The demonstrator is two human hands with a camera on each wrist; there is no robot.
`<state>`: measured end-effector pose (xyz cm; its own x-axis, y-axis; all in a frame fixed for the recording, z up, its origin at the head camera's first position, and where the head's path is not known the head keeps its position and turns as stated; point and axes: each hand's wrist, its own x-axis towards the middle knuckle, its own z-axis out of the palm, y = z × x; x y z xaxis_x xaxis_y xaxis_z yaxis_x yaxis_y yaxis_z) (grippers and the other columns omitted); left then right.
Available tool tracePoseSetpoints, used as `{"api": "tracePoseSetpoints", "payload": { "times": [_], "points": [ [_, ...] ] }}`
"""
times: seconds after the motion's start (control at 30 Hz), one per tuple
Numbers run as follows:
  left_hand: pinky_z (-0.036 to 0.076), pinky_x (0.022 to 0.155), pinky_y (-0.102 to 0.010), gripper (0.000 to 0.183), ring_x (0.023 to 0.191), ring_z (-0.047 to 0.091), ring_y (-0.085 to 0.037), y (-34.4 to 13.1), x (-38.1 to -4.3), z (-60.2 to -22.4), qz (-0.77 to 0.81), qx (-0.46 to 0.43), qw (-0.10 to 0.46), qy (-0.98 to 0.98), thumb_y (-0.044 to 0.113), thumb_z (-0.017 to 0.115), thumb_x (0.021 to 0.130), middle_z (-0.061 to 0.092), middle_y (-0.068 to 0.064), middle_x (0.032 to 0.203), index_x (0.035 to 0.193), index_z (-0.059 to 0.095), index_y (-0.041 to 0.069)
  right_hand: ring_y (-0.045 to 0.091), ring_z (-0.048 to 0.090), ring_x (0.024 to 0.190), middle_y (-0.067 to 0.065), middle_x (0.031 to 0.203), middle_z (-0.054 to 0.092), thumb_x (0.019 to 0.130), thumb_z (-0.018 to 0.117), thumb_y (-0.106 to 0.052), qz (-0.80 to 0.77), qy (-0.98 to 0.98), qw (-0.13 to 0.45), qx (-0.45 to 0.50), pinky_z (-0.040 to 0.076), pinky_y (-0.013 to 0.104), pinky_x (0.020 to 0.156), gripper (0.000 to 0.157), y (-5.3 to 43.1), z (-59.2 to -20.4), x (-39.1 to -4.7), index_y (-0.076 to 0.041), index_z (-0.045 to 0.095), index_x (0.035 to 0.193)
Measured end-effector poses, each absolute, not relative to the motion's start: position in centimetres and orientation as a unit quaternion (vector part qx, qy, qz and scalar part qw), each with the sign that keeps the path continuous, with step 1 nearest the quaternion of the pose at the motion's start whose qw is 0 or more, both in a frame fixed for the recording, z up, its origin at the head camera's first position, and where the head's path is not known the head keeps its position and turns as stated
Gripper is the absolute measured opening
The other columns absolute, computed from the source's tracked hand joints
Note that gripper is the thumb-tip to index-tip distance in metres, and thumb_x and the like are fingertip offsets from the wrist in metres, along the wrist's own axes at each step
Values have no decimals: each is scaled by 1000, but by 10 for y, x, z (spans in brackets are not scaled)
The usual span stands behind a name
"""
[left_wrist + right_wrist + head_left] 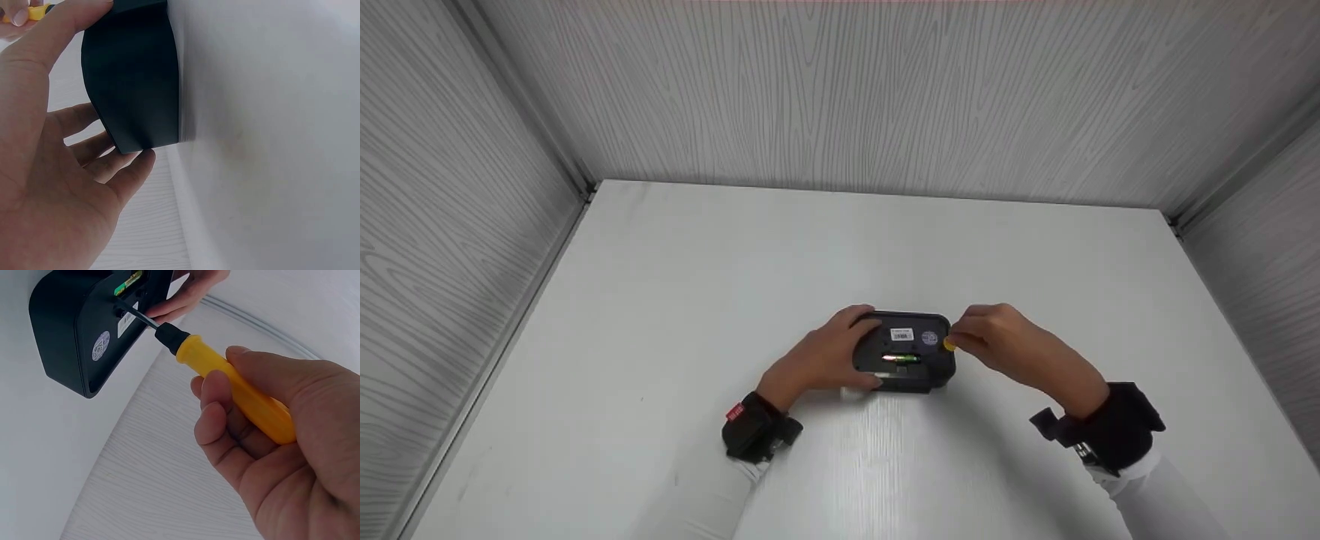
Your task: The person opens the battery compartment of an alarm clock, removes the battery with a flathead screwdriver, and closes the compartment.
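A black box-shaped device with rounded corners rests on the white table, its underside turned up. In its face a slot holds a green battery, close to a white barcode label and a round sticker. My left hand grips the device's left end, thumb on the near side and fingers on the far side. My right hand holds a screwdriver by its yellow handle. In the right wrist view, the shaft slants to the device's face beside the battery slot; whether the tip sits in a screw, I cannot tell.
The white tabletop surrounds the device. Grey wood-grain panels stand at the back, the left and the right. Both wrists wear black straps.
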<state>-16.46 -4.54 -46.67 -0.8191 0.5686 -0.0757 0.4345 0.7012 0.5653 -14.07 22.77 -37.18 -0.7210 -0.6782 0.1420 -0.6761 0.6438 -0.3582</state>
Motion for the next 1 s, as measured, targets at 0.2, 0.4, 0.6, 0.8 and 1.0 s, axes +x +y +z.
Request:
{"api": "tracePoseSetpoints", "payload": {
  "times": [0.2,0.4,0.6,0.8,1.0],
  "points": [
    [44,106,-40,88,140,38,-19,-46,-163,-464,271,275,125,914,49,76,75,27,0,158,148,40,17,9,65,74,4,82,70,88,67,-3,-172,907,11,-385,55,23,64,10,220,-369,-143,-5,76,93],
    [45,105,-41,88,139,37,-19,-46,-164,-466,268,279,124,914,49,75,75,26,0,158,149,39,17,8,64,74,4,83,71,88,66,-1,-158,908,17,-388,54,22,63,12,215,-367,-145,-5,77,92],
    [44,105,-41,89,139,38,-20,-46,-165,-467,269,278,129,913,49,76,75,25,0,158,149,38,17,5,58,69,3,79,68,89,65,-2,-153,912,31,-379,51,20,60,12,212,-366,-145,-6,76,89],
    [44,105,-40,90,139,39,-20,-45,-166,-467,268,275,133,914,50,76,74,23,2,159,150,38,19,4,52,66,0,75,63,88,61,2,-144,916,42,-372,47,19,57,16,208,-365,-146,-6,75,86],
    [45,104,-39,88,138,39,-19,-44,-165,-466,275,284,126,910,48,75,75,26,1,158,149,39,18,5,50,63,1,72,60,86,61,5,-132,918,33,-374,46,18,55,17,203,-364,-144,-6,73,84]
  ]
}}
